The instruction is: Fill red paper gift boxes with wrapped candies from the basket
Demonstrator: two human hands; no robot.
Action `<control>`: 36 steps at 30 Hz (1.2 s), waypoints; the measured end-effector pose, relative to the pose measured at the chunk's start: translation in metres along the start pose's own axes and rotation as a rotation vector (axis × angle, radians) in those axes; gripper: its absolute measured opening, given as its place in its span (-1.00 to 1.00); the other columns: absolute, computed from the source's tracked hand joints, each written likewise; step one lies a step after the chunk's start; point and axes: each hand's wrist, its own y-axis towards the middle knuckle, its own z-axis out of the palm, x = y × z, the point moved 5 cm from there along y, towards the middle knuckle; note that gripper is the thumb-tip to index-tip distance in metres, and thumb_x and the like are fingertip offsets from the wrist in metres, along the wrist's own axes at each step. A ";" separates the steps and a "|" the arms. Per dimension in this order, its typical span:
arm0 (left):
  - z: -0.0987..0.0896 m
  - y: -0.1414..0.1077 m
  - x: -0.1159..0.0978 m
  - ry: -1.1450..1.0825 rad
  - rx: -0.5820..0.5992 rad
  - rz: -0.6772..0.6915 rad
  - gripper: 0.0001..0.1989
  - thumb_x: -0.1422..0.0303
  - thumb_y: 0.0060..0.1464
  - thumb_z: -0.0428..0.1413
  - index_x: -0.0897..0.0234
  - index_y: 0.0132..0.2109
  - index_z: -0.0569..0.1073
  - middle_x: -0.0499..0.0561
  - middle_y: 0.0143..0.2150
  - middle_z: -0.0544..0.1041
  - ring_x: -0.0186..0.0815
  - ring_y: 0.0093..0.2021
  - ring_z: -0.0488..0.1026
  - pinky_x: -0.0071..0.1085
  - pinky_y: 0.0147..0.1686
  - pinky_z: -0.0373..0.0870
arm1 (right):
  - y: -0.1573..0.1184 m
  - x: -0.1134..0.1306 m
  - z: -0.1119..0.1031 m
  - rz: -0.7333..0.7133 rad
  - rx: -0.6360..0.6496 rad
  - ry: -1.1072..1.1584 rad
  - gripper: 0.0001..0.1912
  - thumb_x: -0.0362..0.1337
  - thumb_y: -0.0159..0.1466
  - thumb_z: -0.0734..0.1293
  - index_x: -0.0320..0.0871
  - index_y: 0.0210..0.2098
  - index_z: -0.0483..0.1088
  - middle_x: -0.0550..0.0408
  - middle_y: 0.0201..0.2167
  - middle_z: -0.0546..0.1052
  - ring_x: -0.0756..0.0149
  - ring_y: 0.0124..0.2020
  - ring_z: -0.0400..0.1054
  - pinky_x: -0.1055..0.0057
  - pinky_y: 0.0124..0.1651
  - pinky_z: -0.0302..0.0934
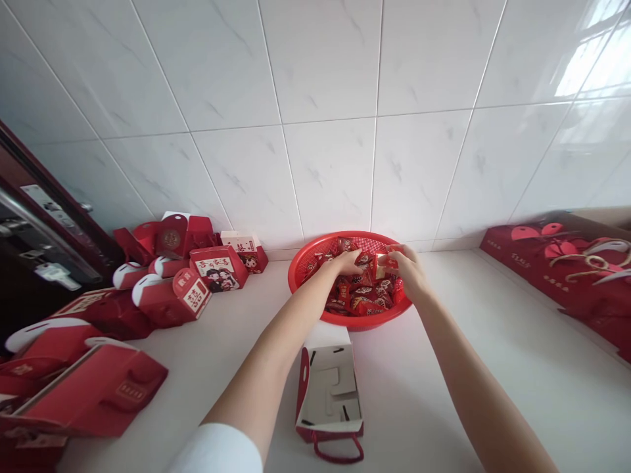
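A red plastic basket (365,322) full of red-wrapped candies (362,302) stands against the tiled wall. Over its left part, my left hand (348,263) reaches in with fingers bent together among the candies; what they hold, if anything, is hidden. At the basket's right side my right hand (408,268) pinches a small candy packet (380,267) with a gold and red wrapper. Between my forearms, just in front of the basket, lies an open red gift box (329,387) with a pale inside and a red cord handle. Nothing lies in the box.
Several red gift boxes (170,299) crowd the left side, some with printed fronts. A larger red box (522,263) with hearts and twine lies along the right. The white counter (197,368) meets the tiled wall (330,171) behind. A dark door frame (54,197) borders the left.
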 end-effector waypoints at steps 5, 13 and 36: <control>-0.001 0.001 -0.004 0.009 0.034 0.015 -0.31 0.30 -0.11 0.26 0.21 0.23 0.41 0.17 0.30 0.43 0.01 0.28 0.37 -0.31 0.09 0.40 | 0.002 -0.002 0.000 -0.007 0.008 -0.007 -0.74 -0.26 0.01 0.29 -0.05 -0.27 0.34 0.15 -0.47 0.56 0.17 -0.19 0.53 0.32 -0.18 0.44; -0.001 0.001 -0.001 -0.015 0.074 0.023 -0.53 0.28 -0.13 0.26 0.15 0.01 0.57 0.06 0.06 0.60 -0.05 0.07 0.53 -0.36 -0.05 0.46 | 0.000 0.000 0.000 -0.025 0.019 -0.061 -0.75 -0.23 0.02 0.30 -0.04 -0.26 0.34 0.15 -0.44 0.55 0.15 -0.19 0.53 0.30 -0.19 0.44; -0.006 -0.003 -0.007 -0.081 0.069 -0.001 -0.89 0.33 -0.22 0.28 0.15 -0.41 0.64 -0.05 -0.40 0.61 -0.21 -0.30 0.52 -0.39 -0.29 0.42 | 0.000 -0.001 -0.001 -0.021 0.020 -0.044 -0.74 -0.25 0.05 0.30 -0.04 -0.23 0.34 0.14 -0.46 0.57 0.12 -0.17 0.55 0.25 -0.13 0.44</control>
